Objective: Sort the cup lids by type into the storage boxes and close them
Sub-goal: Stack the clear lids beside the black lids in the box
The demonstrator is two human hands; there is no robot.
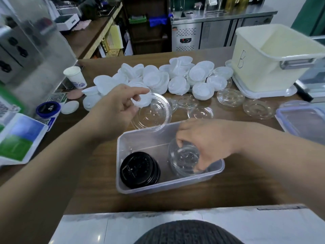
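- Two hands are at work: your left hand [116, 104] pinches a flat clear lid [154, 113] by its rim, tilted over the far wall of the clear box [123, 189]. Your right hand [207, 140] is down inside that box, fingers curled round the stack of clear lids [184, 161].
- A white piece sits at your left fingertips; I cannot tell whether it is caught in the pinch.
- The grip on the stack looks meant to steady it upright on the right side of the box, so the next clear lid can drop on top.
- The black lids [139, 170] stand stacked on the left side of the same box, apart from the clear stack, which keeps the types separate.
- The white lids [158, 78] lie heaped at the far side of the table, unsorted, with loose clear lids [230, 97] just in front of them.
- The cream box [263, 67] marked B stands open at far right, near the heap, probably for the white ones.
- Room is tight between the two stacks. Bring the held lid in from above, clear of the far rim.
- The box cover [302, 118] waits at the right edge of the table.
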